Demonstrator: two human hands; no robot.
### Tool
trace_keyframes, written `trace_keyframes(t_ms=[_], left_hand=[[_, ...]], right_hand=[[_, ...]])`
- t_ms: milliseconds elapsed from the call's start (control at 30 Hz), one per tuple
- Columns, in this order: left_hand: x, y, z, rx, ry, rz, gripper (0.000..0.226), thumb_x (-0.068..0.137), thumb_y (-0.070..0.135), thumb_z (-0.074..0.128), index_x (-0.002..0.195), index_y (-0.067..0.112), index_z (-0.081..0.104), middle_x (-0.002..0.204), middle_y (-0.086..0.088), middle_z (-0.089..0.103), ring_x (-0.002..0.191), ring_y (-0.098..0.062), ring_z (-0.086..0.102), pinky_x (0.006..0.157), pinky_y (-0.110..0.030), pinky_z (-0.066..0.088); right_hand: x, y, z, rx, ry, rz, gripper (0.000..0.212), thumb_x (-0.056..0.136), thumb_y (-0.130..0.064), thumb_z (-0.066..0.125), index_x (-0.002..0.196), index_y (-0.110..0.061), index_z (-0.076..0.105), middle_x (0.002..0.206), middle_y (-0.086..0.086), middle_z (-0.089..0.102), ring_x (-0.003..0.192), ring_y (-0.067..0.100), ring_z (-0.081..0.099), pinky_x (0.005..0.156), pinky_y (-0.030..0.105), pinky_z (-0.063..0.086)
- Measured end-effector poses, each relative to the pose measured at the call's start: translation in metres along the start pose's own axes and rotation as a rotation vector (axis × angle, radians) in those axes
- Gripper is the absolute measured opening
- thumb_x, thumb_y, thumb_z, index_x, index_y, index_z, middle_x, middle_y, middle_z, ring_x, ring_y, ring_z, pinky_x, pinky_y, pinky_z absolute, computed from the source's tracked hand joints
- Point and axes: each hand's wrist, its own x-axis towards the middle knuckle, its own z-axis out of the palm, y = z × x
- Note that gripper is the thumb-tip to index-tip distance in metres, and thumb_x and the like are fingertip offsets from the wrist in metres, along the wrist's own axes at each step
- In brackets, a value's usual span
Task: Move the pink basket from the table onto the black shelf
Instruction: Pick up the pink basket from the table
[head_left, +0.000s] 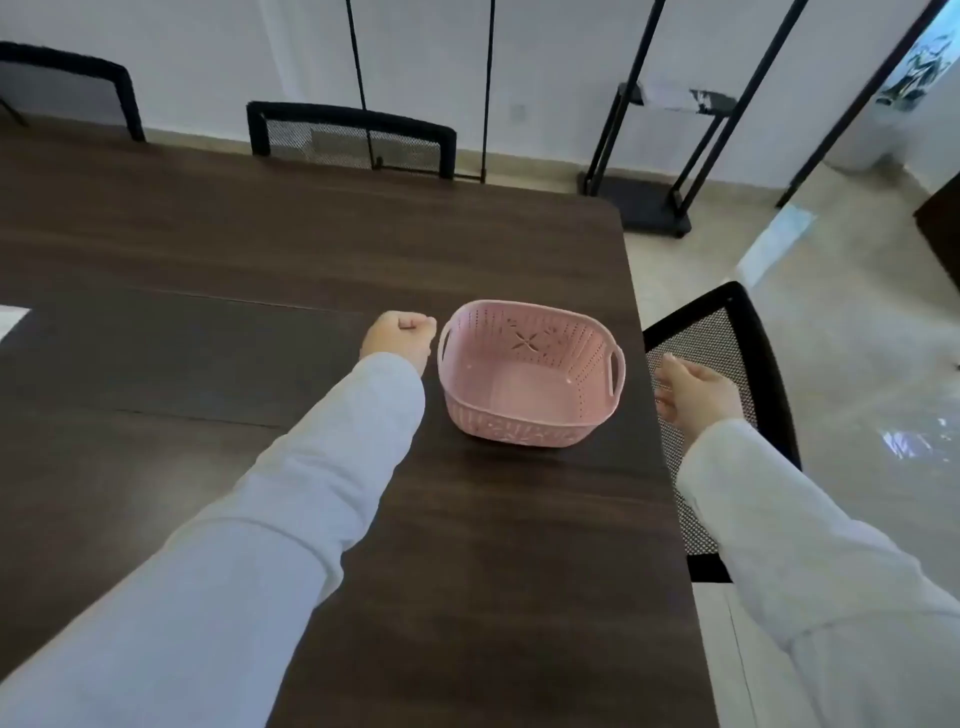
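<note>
An empty pink basket (530, 371) with perforated walls and two side handles stands upright on the dark wooden table (260, 234), near its right edge. My left hand (399, 338) is a closed fist just left of the basket's left handle, a small gap apart, holding nothing. My right hand (693, 389) hovers past the table's right edge, to the right of the basket, fingers loosely spread and empty. The black shelf (654, 202) stands on the floor at the back right; I see its low base and slanted posts.
A black mesh chair (722, 364) sits against the table's right edge under my right hand. Two more black chairs (353, 137) line the far side. A dark mat (182, 353) lies on the table at left. Pale floor lies right of the table.
</note>
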Motion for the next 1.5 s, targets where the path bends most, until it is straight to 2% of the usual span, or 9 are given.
trace_keyframes(t_ms=[200, 333, 467, 533, 667, 833, 967, 1167, 1500], left_hand=[[0.038, -0.013, 0.018, 0.037, 0.015, -0.069, 0.028, 0.086, 0.021, 0.049, 0.111, 0.017, 0.061, 0.117, -0.002, 0.065, 0.110, -0.025, 0.061, 0.099, -0.039, 0.048], [0.053, -0.016, 0.025, 0.049, 0.009, -0.099, 0.028, 0.086, 0.022, 0.050, 0.112, 0.020, 0.060, 0.119, 0.000, 0.063, 0.108, -0.024, 0.061, 0.097, -0.038, 0.049], [0.061, -0.018, 0.033, 0.052, -0.001, -0.097, 0.026, 0.088, 0.021, 0.049, 0.112, 0.019, 0.059, 0.103, 0.001, 0.065, 0.095, -0.020, 0.064, 0.080, -0.030, 0.053], [0.063, -0.020, 0.037, 0.049, -0.011, -0.094, 0.025, 0.089, 0.021, 0.049, 0.112, 0.018, 0.059, 0.094, 0.001, 0.064, 0.087, -0.018, 0.063, 0.067, -0.024, 0.048], [0.065, -0.021, 0.040, 0.054, -0.012, -0.080, 0.013, 0.090, 0.021, 0.048, 0.100, 0.022, 0.056, 0.084, 0.002, 0.063, 0.082, -0.017, 0.060, 0.072, -0.026, 0.048], [0.065, -0.023, 0.038, 0.063, -0.024, -0.095, 0.014, 0.090, 0.022, 0.048, 0.078, 0.025, 0.054, 0.072, 0.005, 0.059, 0.078, -0.016, 0.058, 0.072, -0.025, 0.047], [0.061, -0.024, 0.037, 0.060, -0.028, -0.115, 0.026, 0.090, 0.023, 0.048, 0.065, 0.027, 0.053, 0.070, 0.004, 0.059, 0.073, -0.015, 0.057, 0.067, -0.024, 0.045], [0.048, -0.025, 0.032, 0.043, -0.011, -0.131, 0.018, 0.089, 0.022, 0.050, 0.074, 0.021, 0.059, 0.068, 0.003, 0.057, 0.064, -0.011, 0.053, 0.056, -0.019, 0.039], [-0.013, -0.033, 0.013, -0.035, 0.037, -0.127, 0.018, 0.088, 0.020, 0.049, 0.075, 0.018, 0.062, 0.069, 0.001, 0.059, 0.068, -0.014, 0.053, 0.065, -0.024, 0.044]], right_hand=[[0.037, 0.015, 0.015, -0.012, 0.032, 0.050, 0.036, 0.090, -0.022, 0.049, 0.120, -0.003, 0.056, 0.080, -0.003, 0.056, 0.066, 0.005, 0.048, 0.064, 0.018, 0.044], [0.052, 0.019, 0.024, -0.040, 0.032, 0.075, 0.038, 0.089, -0.022, 0.050, 0.122, -0.002, 0.055, 0.083, 0.000, 0.059, 0.073, 0.010, 0.055, 0.072, 0.022, 0.048], [0.057, 0.021, 0.031, -0.063, 0.057, 0.113, 0.036, 0.089, -0.021, 0.050, 0.120, -0.003, 0.057, 0.119, 0.017, 0.064, 0.106, 0.026, 0.062, 0.090, 0.031, 0.048], [0.062, 0.024, 0.032, -0.053, 0.042, 0.140, 0.034, 0.089, -0.020, 0.050, 0.117, -0.004, 0.059, 0.107, 0.015, 0.067, 0.098, 0.024, 0.064, 0.085, 0.028, 0.050], [0.064, 0.028, 0.037, -0.058, 0.011, 0.175, 0.029, 0.090, -0.023, 0.049, 0.109, -0.005, 0.063, 0.069, 0.000, 0.056, 0.062, 0.012, 0.052, 0.065, 0.019, 0.053], [0.063, 0.031, 0.041, -0.035, 0.011, 0.160, 0.031, 0.088, -0.033, 0.048, 0.082, -0.011, 0.069, 0.072, 0.001, 0.062, 0.085, 0.023, 0.059, 0.096, 0.041, 0.049], [0.058, 0.032, 0.040, -0.091, 0.000, 0.117, 0.029, 0.086, -0.036, 0.048, 0.068, -0.022, 0.066, 0.070, 0.001, 0.063, 0.083, 0.023, 0.059, 0.097, 0.047, 0.048], [0.049, 0.029, 0.036, -0.075, -0.028, 0.124, 0.027, 0.085, -0.031, 0.051, 0.065, -0.021, 0.066, 0.068, 0.000, 0.062, 0.081, 0.023, 0.058, 0.098, 0.048, 0.047], [0.005, 0.030, 0.008, -0.023, -0.081, 0.103, 0.023, 0.085, -0.024, 0.053, 0.067, -0.018, 0.065, 0.070, 0.002, 0.061, 0.075, 0.019, 0.056, 0.099, 0.045, 0.047]])
